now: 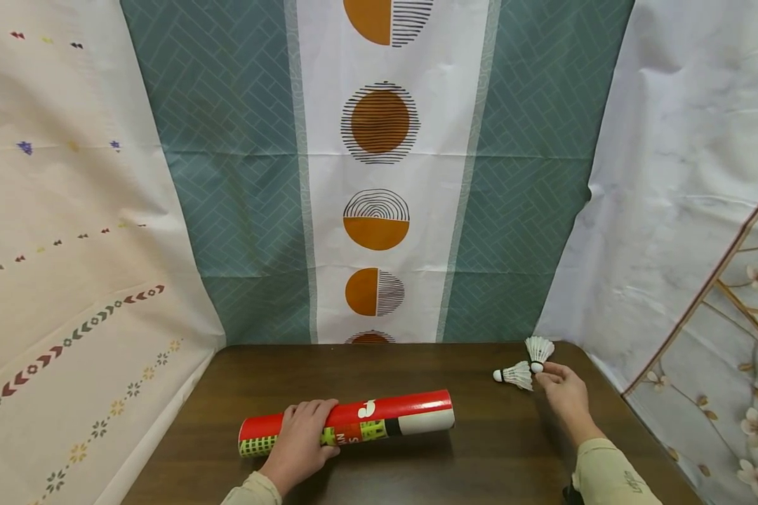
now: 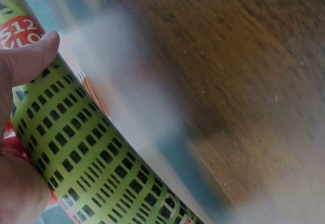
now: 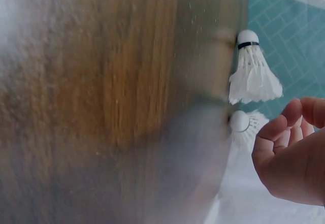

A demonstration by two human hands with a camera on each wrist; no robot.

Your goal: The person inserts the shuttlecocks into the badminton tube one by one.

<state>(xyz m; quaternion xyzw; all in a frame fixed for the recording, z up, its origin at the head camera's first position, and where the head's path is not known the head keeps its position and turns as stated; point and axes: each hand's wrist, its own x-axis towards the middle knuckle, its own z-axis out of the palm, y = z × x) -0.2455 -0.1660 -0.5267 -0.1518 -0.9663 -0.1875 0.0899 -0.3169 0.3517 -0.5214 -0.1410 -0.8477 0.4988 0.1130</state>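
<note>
My left hand (image 1: 302,440) grips a red, green and white shuttlecock tube (image 1: 410,414) that lies on its side on the table. In the left wrist view, the thumb lies across the tube's green printed side (image 2: 96,153). Over at the right, my right hand (image 1: 566,394) reaches to a white feather shuttlecock (image 1: 539,351) whose cork faces me. In the right wrist view, that cork (image 3: 239,121) shows beyond my loosely bent fingers (image 3: 271,135), not between them. Just left of it lies a second shuttlecock (image 1: 515,376), its cork pointing left.
The dark wooden table (image 1: 379,368) runs back to a green and white patterned curtain (image 1: 379,301). Patterned cloth hangs along the left side (image 1: 88,280) and the right side (image 1: 669,280).
</note>
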